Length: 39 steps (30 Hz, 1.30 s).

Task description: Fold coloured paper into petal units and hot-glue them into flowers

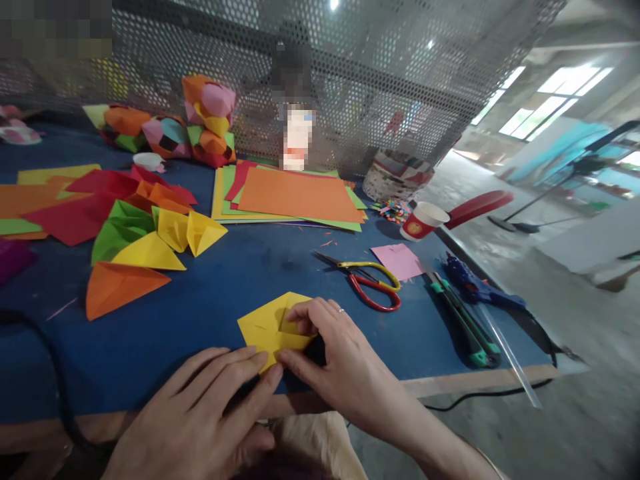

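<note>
On the blue tabletop in front of me lies a partly folded piece of yellow paper (264, 322), with a raised flap at its right side. My left hand (205, 400) presses its fingertips on the paper's lower edge; the fingers are stretched out and the thumb is apart, below the table edge. My right hand (340, 347) is closed on the right part of the sheet, with curled fingers at the flap and the thumb at the lower fold. Part of the paper's right side is hidden by these fingers. Scissors (373, 283) with red and yellow handles lie beyond my right hand.
Folded paper pieces (127, 290) lie at the left. Behind are a stack of coloured sheets (300, 193) and paper balls (210, 120). At the right are a pink paper (399, 261), a cutter knife (463, 323), a blue glue gun (483, 287) and a paper cup (423, 221).
</note>
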Tool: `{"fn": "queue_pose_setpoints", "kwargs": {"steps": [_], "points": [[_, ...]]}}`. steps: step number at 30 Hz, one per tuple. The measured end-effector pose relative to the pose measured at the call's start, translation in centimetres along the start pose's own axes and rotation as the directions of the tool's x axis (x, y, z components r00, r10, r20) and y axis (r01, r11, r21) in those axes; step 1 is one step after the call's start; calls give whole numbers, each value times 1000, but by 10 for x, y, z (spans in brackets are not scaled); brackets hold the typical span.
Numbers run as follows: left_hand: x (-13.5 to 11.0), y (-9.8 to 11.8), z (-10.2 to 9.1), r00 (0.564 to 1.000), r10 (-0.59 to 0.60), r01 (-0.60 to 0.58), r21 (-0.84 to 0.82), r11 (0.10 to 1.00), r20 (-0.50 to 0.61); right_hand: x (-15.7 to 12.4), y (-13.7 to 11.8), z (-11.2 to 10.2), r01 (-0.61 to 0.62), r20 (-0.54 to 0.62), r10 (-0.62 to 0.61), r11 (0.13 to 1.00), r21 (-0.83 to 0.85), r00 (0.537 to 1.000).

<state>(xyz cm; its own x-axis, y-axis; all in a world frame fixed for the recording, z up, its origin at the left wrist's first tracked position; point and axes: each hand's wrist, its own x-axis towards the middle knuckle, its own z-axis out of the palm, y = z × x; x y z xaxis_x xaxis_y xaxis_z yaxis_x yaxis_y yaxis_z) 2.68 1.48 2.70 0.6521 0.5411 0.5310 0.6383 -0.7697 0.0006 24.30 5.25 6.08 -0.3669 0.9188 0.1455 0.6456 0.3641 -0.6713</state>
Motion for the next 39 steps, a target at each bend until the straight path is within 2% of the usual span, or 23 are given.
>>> {"fn": "queue_pose_setpoints", "kwargs": {"steps": [3, 7, 15, 18, 23, 26, 30, 39], "points": [[-1, 1, 1, 1000, -29, 29, 11, 1000, 1, -2, 2, -2, -13, 3, 13, 999, -33, 1000], [-4, -4, 5, 1000, 19, -19, 20, 1000, -9, -3, 9, -7, -27, -19, 25, 998, -65, 999], [-5, -9, 6, 998, 55, -55, 8, 998, -30, -5, 27, -19, -5, -7, 5, 1000, -1, 1000], [-5, -8, 5, 998, 61, -61, 8, 998, -18, -4, 23, -19, 0, -7, 0, 1000, -7, 1000], [-8, -7, 5, 999, 55, -55, 24, 998, 0, -2, 4, -9, -77, -28, 74, 986, -147, 997], [-9, -6, 5, 999, 40, -40, 19, 999, -10, -1, -2, -5, -91, -23, 88, 982, -168, 996], [-8, -5, 4, 1000, 12, -12, -22, 1000, -16, -1, 3, -11, -75, -4, 75, 990, -116, 997], [-2, -4, 1, 999, -35, 32, -83, 996, -35, 3, 32, -27, 3, 10, -3, 999, 36, 1000]]}}
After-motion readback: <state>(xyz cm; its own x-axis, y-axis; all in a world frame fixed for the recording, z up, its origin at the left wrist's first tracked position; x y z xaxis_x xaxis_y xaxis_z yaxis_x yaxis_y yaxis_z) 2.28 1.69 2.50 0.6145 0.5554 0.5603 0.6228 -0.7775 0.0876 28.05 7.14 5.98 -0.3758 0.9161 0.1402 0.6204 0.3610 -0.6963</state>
